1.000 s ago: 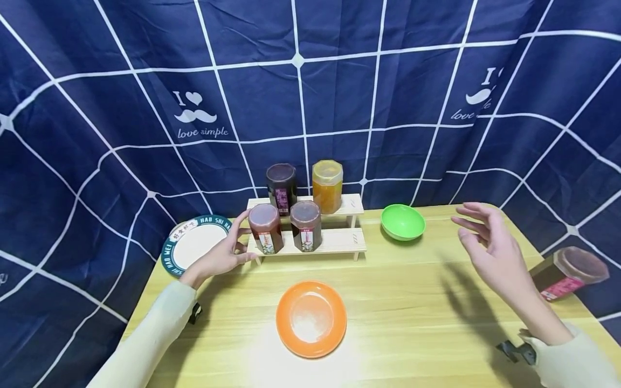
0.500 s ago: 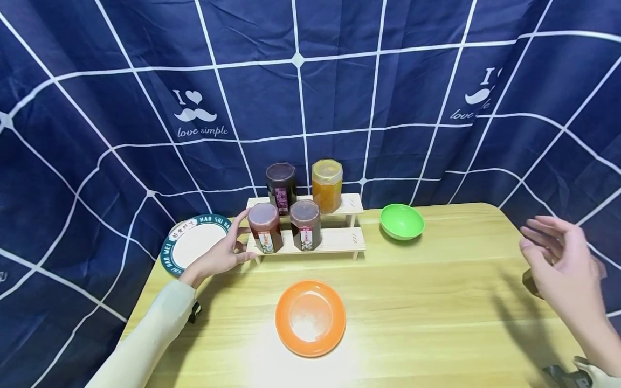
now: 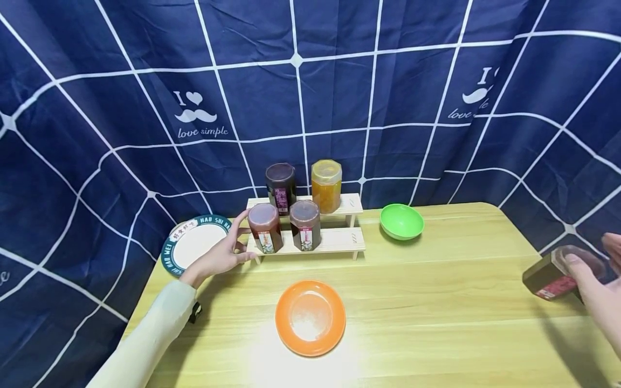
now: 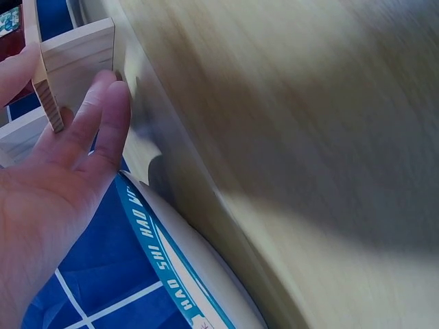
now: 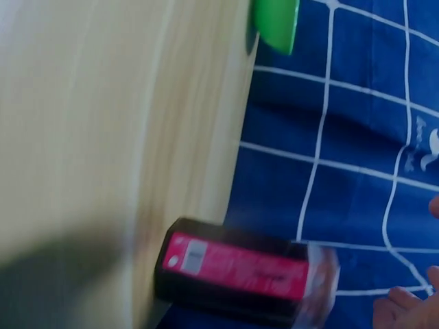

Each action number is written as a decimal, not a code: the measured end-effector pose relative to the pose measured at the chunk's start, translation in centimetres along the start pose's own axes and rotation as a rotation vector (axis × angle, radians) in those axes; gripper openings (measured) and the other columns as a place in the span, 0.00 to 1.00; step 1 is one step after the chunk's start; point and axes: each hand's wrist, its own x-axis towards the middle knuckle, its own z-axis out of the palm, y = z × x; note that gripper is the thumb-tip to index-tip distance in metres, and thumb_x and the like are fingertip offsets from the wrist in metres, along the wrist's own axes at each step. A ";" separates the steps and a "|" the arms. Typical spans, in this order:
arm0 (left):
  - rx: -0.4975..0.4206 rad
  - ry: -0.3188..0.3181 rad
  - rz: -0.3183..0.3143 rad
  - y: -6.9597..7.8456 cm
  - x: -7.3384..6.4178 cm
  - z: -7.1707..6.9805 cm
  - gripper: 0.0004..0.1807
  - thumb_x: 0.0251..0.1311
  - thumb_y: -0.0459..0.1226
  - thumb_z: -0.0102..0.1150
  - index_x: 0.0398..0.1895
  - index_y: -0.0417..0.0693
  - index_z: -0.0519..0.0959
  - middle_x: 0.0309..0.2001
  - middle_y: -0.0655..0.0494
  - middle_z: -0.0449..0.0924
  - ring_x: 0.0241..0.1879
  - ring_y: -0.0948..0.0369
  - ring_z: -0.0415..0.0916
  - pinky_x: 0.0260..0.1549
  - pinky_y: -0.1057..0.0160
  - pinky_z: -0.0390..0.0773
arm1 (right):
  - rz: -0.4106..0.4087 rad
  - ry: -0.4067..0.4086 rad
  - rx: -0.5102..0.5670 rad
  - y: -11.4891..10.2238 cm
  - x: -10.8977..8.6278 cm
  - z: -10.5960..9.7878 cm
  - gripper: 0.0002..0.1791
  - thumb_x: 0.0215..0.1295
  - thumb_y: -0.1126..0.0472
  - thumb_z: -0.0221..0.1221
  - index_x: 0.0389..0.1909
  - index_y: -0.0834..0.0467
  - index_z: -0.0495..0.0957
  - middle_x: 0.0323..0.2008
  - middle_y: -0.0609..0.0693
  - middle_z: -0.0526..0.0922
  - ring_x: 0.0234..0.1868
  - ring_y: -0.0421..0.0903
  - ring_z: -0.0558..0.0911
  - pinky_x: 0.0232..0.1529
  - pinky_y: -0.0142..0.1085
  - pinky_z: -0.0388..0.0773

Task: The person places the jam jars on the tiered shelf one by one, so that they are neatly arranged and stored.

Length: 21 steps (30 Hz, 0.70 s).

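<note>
A two-tier wooden rack (image 3: 342, 240) stands at the back of the table. My left hand (image 3: 220, 258) holds its left end, thumb at the lower shelf's front edge and fingers spread along the side, as the left wrist view shows. Right beside those fingers is a red-brown jam jar (image 3: 265, 229); a darker jar (image 3: 305, 226) shares the lower shelf. Behind them are a purple-labelled jar (image 3: 281, 188) and a yellow jar (image 3: 327, 186). At the far right, my right hand (image 3: 601, 291) is spread around the lid end of a pink-labelled dark jar (image 5: 233, 267), apart from it in the right wrist view.
An orange plate (image 3: 310, 318) lies at the table's front middle. A green bowl (image 3: 401, 221) sits right of the rack, and a teal-rimmed white plate (image 3: 171, 253) is at the left. Blue checked curtain (image 3: 339, 97) encloses the back and sides.
My right hand has moved right and down, from near the green bowl to the pink-labelled jar, partly leaving the head view. The left hand and the rack have stayed put.
</note>
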 end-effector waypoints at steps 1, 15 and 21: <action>0.000 0.001 0.001 0.0 0.0 0.0 0.60 0.72 0.25 0.68 0.90 0.55 0.34 0.77 0.23 0.62 0.49 0.43 0.82 0.52 0.46 0.79 | -0.040 0.023 -0.048 0.4 0.1 -0.1 0.30 0.66 0.70 0.64 0.69 0.49 0.78 0.58 0.31 0.77 0.63 0.33 0.76 0.69 0.24 0.63; -0.017 -0.005 -0.001 0.1 -0.1 0.0 0.59 0.72 0.25 0.67 0.90 0.55 0.34 0.77 0.24 0.61 0.48 0.44 0.81 0.49 0.53 0.80 | 0.216 -0.189 0.166 20.7 4.8 -6.7 0.51 0.60 0.80 0.66 0.82 0.47 0.62 0.67 0.39 0.71 0.69 0.35 0.73 0.59 0.17 0.67; -0.022 -0.004 0.007 0.1 -0.1 0.0 0.59 0.72 0.25 0.67 0.89 0.54 0.34 0.77 0.23 0.62 0.48 0.43 0.82 0.48 0.53 0.81 | 0.143 -0.381 0.520 18.9 4.2 -6.6 0.54 0.52 0.93 0.59 0.79 0.53 0.64 0.54 0.40 0.85 0.49 0.28 0.85 0.47 0.18 0.77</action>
